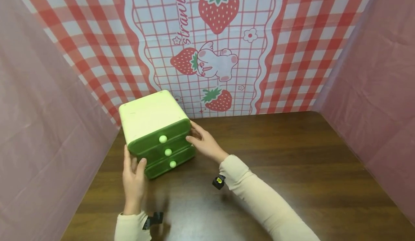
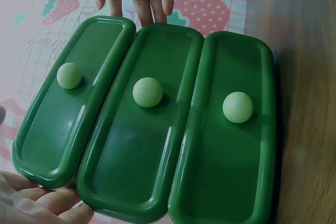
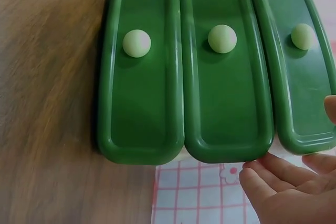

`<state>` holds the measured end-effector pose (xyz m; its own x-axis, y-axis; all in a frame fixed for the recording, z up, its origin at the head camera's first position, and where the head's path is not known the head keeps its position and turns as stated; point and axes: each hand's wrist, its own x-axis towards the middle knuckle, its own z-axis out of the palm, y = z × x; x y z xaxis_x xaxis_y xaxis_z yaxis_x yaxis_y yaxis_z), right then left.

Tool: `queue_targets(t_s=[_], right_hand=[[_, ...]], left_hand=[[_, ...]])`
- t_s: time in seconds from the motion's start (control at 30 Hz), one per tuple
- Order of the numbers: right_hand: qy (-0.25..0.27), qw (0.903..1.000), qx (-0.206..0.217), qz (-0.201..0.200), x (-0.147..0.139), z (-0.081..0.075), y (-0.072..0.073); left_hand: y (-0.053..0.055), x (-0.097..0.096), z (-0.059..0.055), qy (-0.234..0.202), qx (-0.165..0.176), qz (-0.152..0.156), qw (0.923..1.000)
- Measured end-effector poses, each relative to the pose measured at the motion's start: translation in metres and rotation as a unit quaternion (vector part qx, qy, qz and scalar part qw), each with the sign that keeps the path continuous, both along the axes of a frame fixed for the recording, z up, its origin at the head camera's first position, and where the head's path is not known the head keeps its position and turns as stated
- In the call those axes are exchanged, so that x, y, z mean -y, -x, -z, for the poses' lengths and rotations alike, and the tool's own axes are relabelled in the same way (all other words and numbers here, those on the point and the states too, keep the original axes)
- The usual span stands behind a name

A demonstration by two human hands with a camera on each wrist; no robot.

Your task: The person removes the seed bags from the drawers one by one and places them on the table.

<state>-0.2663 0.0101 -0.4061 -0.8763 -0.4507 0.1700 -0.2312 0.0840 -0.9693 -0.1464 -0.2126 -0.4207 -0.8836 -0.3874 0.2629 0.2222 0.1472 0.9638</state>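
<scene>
A small chest of drawers [image 1: 149, 115] stands on the table at the left in the head view, with a pale yellow-green body and three stacked green drawers, each with a round pale knob [image 1: 163, 139]. All the drawers are pushed in. My left hand [image 1: 133, 181] touches its left side with extended fingers, the thumb in front of the drawer faces. On the opposite side my right hand [image 1: 207, 143] lays its nearly straight fingers along the wall, thumb toward the front. The wrist views show the green drawer fronts [image 2: 139, 145] up close; some fingertips are hidden behind the edges.
The brown wooden table [image 1: 275, 161] extends to the right of the chest. Behind it hangs a red-and-white checked cloth [image 1: 291, 53] with strawberry prints. Pink cloth walls [image 1: 366, 75] enclose both sides. A small black device sits at each wrist.
</scene>
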Motion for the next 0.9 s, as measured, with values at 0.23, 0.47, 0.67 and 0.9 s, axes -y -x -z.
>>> queue_targets(t_s=[0.23, 0.47, 0.67, 0.9], right_hand=[[0.006, 0.9999, -0.005, 0.007, -0.022, -0.006, -0.011], [0.001, 0.9996, 0.000, 0.030, -0.044, -0.006, -0.020], [0.000, 0.9982, -0.007, 0.060, -0.063, 0.007, -0.021], [0.010, 0.9966, -0.005, 0.082, -0.084, 0.006, -0.030]], left_hand=[[0.008, -0.008, 0.003, 0.029, -0.007, 0.026, 0.9992], [0.015, -0.019, 0.006, 0.045, -0.014, 0.052, 0.9975], [0.021, -0.031, 0.007, 0.048, -0.013, 0.078, 0.9957], [0.030, -0.044, 0.009, 0.051, -0.028, 0.114, 0.9918]])
